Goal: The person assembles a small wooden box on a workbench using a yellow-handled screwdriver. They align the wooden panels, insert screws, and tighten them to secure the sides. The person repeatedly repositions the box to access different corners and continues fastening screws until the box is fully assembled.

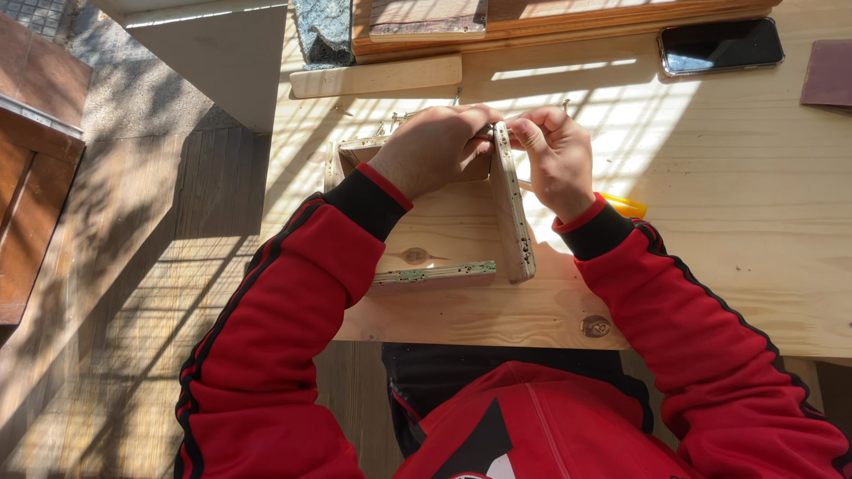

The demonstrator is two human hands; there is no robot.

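A small frame of rough, pale wooden strips (513, 213) lies on the light wooden table (728, 222), with specks along its edges. My left hand (435, 146) grips the frame's far corner from above, fingers curled over the top strip. My right hand (557, 158) pinches at the same corner from the right side; what its fingertips hold is too small to tell. Both arms wear red sleeves with black cuffs. A yellow object (628, 207) peeks out from under my right wrist.
A black phone (721, 45) lies at the table's far right, next to a brown sheet (829, 73). A flat wooden slat (376, 76) and stacked boards (532, 22) sit at the back. Several small nails (399, 120) lie behind the frame. The table's left edge drops to a wooden floor (133, 293).
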